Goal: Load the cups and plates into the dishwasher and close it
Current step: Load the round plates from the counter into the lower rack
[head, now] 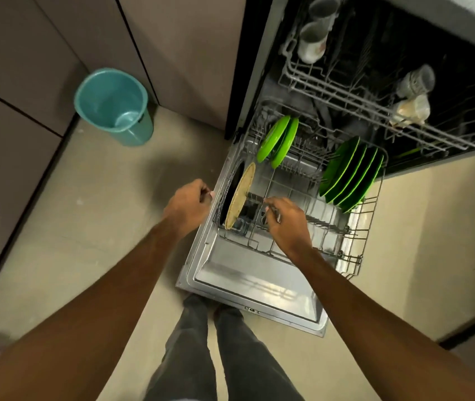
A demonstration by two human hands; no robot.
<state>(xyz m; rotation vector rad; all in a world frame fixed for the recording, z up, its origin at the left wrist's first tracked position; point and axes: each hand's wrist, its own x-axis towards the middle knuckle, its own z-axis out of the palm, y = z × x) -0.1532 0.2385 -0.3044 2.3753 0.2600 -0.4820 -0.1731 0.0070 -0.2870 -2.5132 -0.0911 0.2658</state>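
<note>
The dishwasher door (259, 274) lies open flat with the lower rack (343, 256) pulled out over it. A tan plate (240, 195) and a dark plate (232, 192) stand on edge at the rack's left side. Two green plates (278, 141) stand further back, and several green plates (349, 175) lean in a row on the right. The upper rack (346, 96) holds two pale mugs (313, 43) at the left and two cups (414, 94) at the right. My left hand (188, 202) curls on the rack's left rim. My right hand (285, 221) grips a rack wire beside the tan plate.
A teal bucket (114, 107) stands on the floor at the left against grey cabinet fronts (42, 53). My legs (216, 351) are just in front of the door's edge. Beige floor (100, 212) stretches left of the door, and a counter edge shows at the top right.
</note>
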